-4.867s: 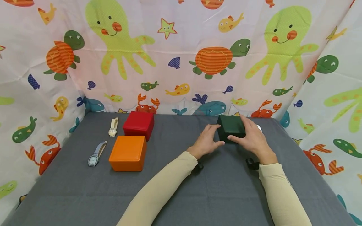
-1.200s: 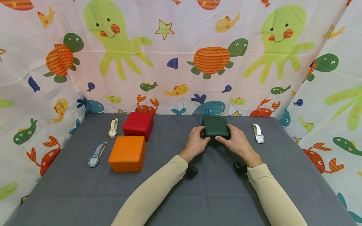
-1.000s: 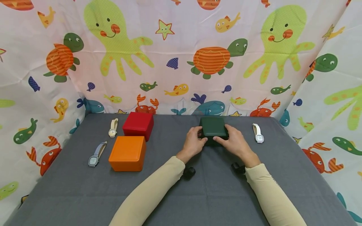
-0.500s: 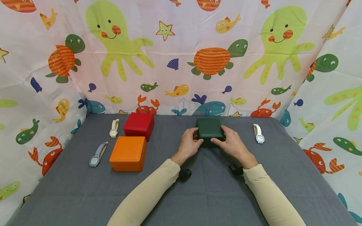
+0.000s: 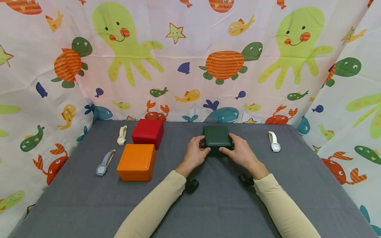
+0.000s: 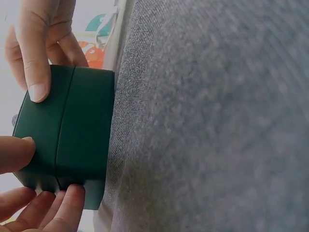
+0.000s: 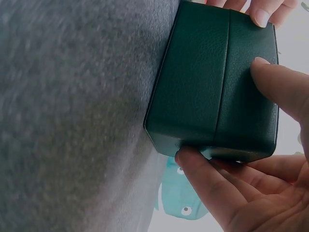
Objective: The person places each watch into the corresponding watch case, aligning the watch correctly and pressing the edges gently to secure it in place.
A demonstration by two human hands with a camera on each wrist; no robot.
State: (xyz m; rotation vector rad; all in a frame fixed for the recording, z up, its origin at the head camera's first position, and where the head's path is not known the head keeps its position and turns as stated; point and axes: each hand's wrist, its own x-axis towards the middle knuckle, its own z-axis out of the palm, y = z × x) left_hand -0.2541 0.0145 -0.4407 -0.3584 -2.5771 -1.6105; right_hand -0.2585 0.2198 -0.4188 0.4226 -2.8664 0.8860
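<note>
A dark green box [image 5: 216,136] with a lid seam round it sits on the grey cloth, right of the middle. My left hand [image 5: 194,153] grips its left side, thumb at the front face and fingers along the side. My right hand [image 5: 241,151] holds the right side in the same way. In the left wrist view the green box [image 6: 84,121] is shut, with its base down on the cloth. From the right wrist view, my right thumb presses the lid part of the front face of the green box [image 7: 203,77], and the fingers lie against its side.
At the left stand a red box [image 5: 148,131] and, in front of it, an orange box [image 5: 137,160]. Beside them lie a cream watch [image 5: 121,135] and a blue watch [image 5: 105,163]. A white watch [image 5: 274,142] lies at the right. A patterned curtain [image 5: 190,49] hangs behind the table.
Both hands have slid the green box leftward across the cloth and slightly nearer, uncovering the white watch at its right. The left-hand boxes and watches stay in place.
</note>
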